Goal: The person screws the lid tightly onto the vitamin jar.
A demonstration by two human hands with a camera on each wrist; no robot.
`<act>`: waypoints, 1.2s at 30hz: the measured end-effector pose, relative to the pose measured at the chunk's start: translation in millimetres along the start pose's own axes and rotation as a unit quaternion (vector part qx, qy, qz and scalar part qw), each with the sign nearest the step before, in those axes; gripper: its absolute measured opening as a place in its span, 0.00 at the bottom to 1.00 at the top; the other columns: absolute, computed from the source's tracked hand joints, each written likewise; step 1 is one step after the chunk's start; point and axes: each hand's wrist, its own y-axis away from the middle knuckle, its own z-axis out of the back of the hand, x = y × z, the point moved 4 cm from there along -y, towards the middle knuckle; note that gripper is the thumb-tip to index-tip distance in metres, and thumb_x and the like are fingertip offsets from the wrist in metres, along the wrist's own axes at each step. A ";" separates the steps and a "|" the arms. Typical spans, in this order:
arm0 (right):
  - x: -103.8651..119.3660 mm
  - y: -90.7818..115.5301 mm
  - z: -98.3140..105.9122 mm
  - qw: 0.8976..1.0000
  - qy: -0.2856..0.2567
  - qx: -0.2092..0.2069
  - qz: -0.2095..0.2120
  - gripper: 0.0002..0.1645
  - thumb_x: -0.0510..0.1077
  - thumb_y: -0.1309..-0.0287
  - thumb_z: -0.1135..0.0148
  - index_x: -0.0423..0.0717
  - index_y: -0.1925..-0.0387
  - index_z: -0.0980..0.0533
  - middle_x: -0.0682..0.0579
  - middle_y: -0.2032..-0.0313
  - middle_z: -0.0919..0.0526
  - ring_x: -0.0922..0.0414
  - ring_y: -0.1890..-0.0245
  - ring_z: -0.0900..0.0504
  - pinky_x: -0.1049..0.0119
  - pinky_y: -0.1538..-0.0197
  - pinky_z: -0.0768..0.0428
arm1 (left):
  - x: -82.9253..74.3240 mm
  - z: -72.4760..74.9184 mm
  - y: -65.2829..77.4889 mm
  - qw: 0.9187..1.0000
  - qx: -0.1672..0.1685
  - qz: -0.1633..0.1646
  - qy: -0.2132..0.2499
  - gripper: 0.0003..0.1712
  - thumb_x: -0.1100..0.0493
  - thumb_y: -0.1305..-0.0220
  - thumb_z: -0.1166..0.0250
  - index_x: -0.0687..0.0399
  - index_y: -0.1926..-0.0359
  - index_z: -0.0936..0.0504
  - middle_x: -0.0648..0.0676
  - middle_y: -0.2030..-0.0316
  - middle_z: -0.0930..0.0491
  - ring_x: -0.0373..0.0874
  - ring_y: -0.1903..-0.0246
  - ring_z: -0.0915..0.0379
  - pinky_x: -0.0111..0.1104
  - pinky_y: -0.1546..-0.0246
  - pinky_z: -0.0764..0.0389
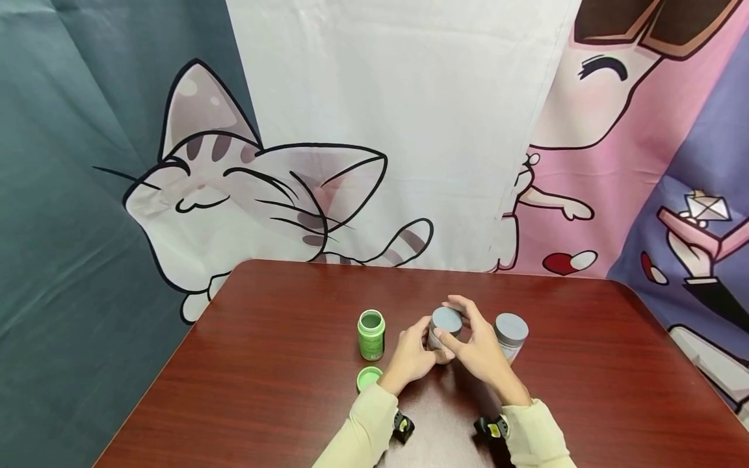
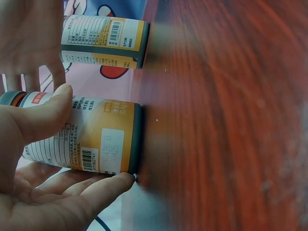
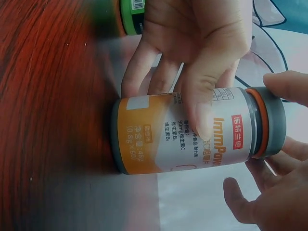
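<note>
A supplement bottle [image 1: 434, 342] with an orange and white label [image 3: 144, 130] stands upright, its base at the table top. My left hand [image 1: 412, 354] grips its body, thumb across the label and fingers round the far side. Over its grey lid [image 1: 446, 320], my right hand [image 1: 480, 348] holds the rim between thumb and fingers; one lower finger hangs loose in the right wrist view. An orange band [image 3: 259, 122] shows between lid and body. Left of it stands a green bottle [image 1: 371, 338], uncapped, its green lid [image 1: 368, 378] lying nearer, partly behind the left sleeve.
A second grey-lidded bottle [image 1: 511, 331] with an orange and white label stands just right of my right hand. The reddish-brown table [image 1: 263, 364] ends at a printed cloth backdrop [image 1: 386, 97]. A small black device [image 1: 402, 426] sits at the left wrist.
</note>
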 end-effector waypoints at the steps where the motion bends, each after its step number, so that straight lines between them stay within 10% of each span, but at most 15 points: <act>1: -4.4 -0.6 -0.5 1.000 0.006 -0.003 -0.002 0.35 0.44 0.50 0.32 0.52 0.41 0.37 0.54 0.47 0.25 0.58 0.48 0.28 0.63 0.49 0.29 | -0.2 0.1 0.0 1.000 0.000 -0.001 0.004 0.32 0.54 0.55 0.27 0.41 0.46 0.28 0.39 0.58 0.20 0.30 0.64 0.25 0.27 0.61 0.26; 22: -9.6 -0.6 -2.4 1.000 0.010 -0.001 -0.018 0.46 0.55 0.54 0.31 0.56 0.36 0.43 0.53 0.40 0.32 0.55 0.41 0.33 0.53 0.47 0.31 | -1.0 2.1 1.0 1.000 -0.002 0.004 -0.015 0.29 0.53 0.54 0.28 0.39 0.48 0.27 0.38 0.65 0.21 0.36 0.71 0.30 0.27 0.67 0.30; 36: 5.8 3.3 -3.7 0.998 -0.052 0.042 0.010 0.43 0.43 0.48 0.34 0.56 0.34 0.44 0.54 0.39 0.32 0.54 0.46 0.29 0.73 0.56 0.31 | -0.2 0.1 1.1 1.000 -0.002 0.010 -0.017 0.31 0.59 0.55 0.28 0.42 0.47 0.27 0.39 0.62 0.20 0.31 0.65 0.28 0.28 0.61 0.28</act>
